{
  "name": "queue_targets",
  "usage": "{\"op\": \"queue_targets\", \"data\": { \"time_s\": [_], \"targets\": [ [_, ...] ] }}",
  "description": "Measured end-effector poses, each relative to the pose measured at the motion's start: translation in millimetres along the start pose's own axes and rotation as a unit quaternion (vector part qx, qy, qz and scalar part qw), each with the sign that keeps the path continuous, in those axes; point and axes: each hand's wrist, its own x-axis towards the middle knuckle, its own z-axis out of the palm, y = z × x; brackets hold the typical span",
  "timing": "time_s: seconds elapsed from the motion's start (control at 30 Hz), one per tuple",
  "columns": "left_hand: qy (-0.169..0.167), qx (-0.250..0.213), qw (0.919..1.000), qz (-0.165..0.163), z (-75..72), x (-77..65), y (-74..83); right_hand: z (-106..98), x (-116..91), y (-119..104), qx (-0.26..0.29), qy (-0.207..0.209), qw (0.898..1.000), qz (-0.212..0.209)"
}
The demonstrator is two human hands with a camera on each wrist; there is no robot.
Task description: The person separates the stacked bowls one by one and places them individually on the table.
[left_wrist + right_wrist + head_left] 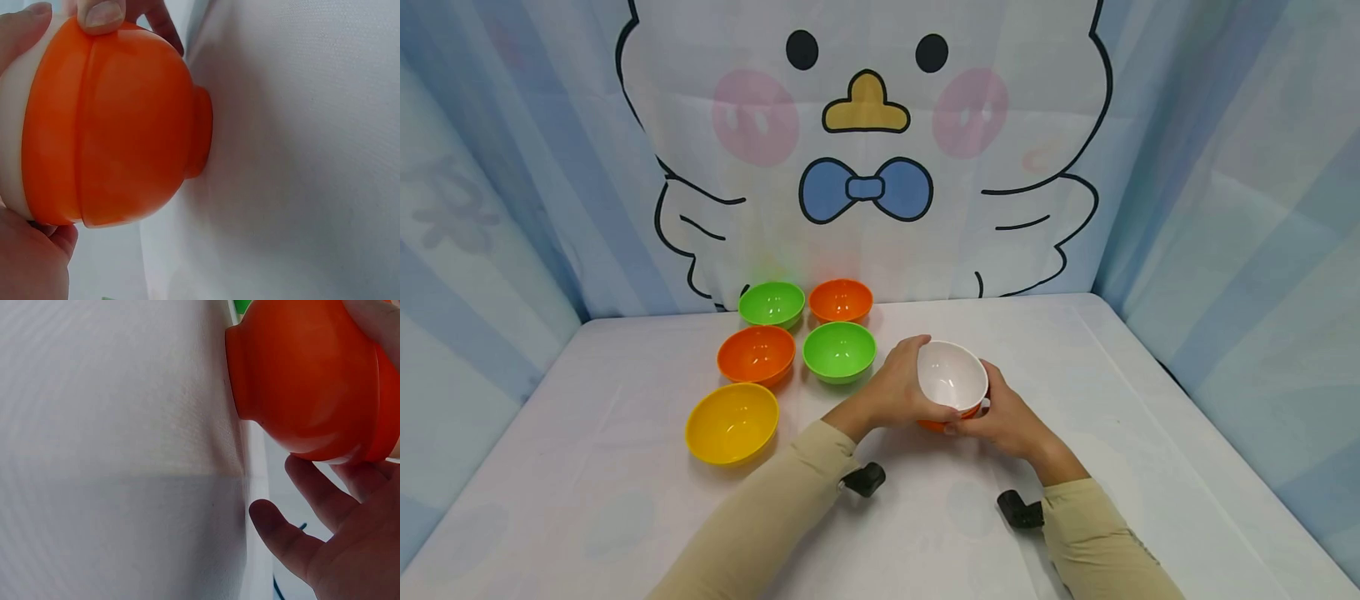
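Note:
A white bowl (953,373) sits nested in an orange bowl (134,125), right of the table's middle. In the left wrist view the orange part shows two bands, like one orange bowl inside another, and its foot is down at the tabletop. My left hand (898,387) grips the white bowl from the left, thumb along the front below the rim. From the right, my right hand (1011,421) holds the orange bowl, its thumb pressed on the front near the upper edge. The right wrist view shows some right fingers (325,494) beneath the orange side, two of them spread away.
Left of the hands stand a yellow bowl (732,423), a front orange bowl (756,355), a rear orange bowl (841,301), a front green bowl (839,352) and a rear green bowl (772,304). A white cloth covers the table (1150,450). Printed curtains (865,250) enclose it.

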Motion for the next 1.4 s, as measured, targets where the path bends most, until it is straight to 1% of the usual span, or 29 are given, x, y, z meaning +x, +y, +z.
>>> {"op": "queue_targets", "data": {
  "time_s": [0.23, 0.37, 0.5, 0.73, 0.8, 0.97, 1.07, 1.13, 1.2, 1.27, 1.4],
  "targets": [
    [0.009, -0.009, 0.9998, 0.014, -7.9, -3.4, 4.4, 1, 0, -1, 0.001, -0.004, 1.0, 0.0],
    [0.005, -0.015, 0.9999, 0.006, -13.9, -6.5, 7.7, 1, 0, -1, -0.002, -0.002, 1.0, 0.004],
    [0.009, -0.017, 0.9998, -0.004, -20.9, -10.9, 10.2, 1, 0, -1, -0.001, -0.005, 1.0, 0.019],
    [0.041, -0.025, 0.9988, 0.004, -41.5, -25.8, 10.1, 1, 1, -1, 0.004, -0.013, 0.999, 0.032],
    [0.052, -0.024, 0.9983, 0.005, -47.8, -30.9, 8.2, 1, 1, -1, 0.003, -0.014, 0.999, 0.034],
    [0.072, -0.03, 0.997, -0.007, -61.5, -44.9, 1.0, 2, 2, -1, 0.001, -0.014, 0.999, 0.049],
    [0.078, -0.029, 0.9962, -0.023, -68.3, -54.2, -5.4, 3, 2, 0, 0.0, -0.013, 0.998, 0.056],
    [0.083, -0.024, 0.9959, -0.028, -72.4, -60.0, -9.9, 3, 2, -1, 0.0, -0.013, 0.998, 0.056],
    [0.085, -0.016, 0.9957, -0.033, -75.8, -65.0, -13.9, 3, 1, -1, -0.001, -0.013, 0.998, 0.057],
    [0.084, -0.014, 0.9959, -0.03, -77.8, -69.0, -18.2, 2, 2, -1, -0.001, -0.013, 0.998, 0.056],
    [0.079, 0.003, 0.9965, -0.024, -78.5, -76.3, -26.9, 1, 2, -2, 0.0, -0.014, 0.998, 0.054]
  ]
}}
